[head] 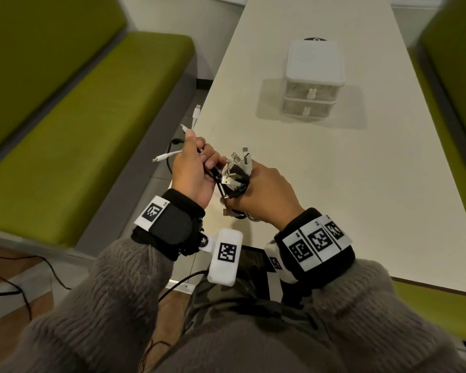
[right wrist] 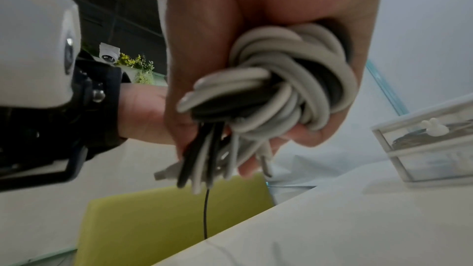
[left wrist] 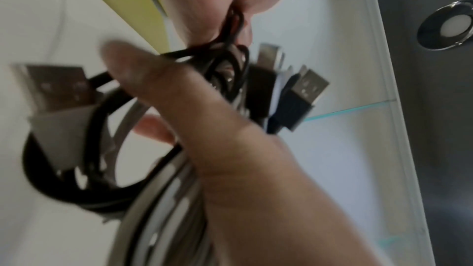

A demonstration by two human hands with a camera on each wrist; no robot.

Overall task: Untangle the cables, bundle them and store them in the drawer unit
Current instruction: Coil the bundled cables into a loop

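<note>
A tangle of black and white USB cables (head: 233,176) hangs between both hands above the table's near left corner. My right hand (head: 264,195) grips the coiled bundle (right wrist: 289,82), with several metal plugs (head: 240,160) sticking up from it. My left hand (head: 194,168) pinches black and white strands (left wrist: 230,33) beside the bundle, and white plug ends (head: 194,117) poke out past its fingers. The white two-drawer unit (head: 311,82) stands further back on the table with both drawers closed; it also shows in the right wrist view as the drawer unit (right wrist: 430,145).
The long white table (head: 361,170) runs away from me. Green benches (head: 65,146) flank it on both sides. A loose black cable (head: 170,157) hangs off the table's left edge. Thin black wires lie on the floor at the lower left.
</note>
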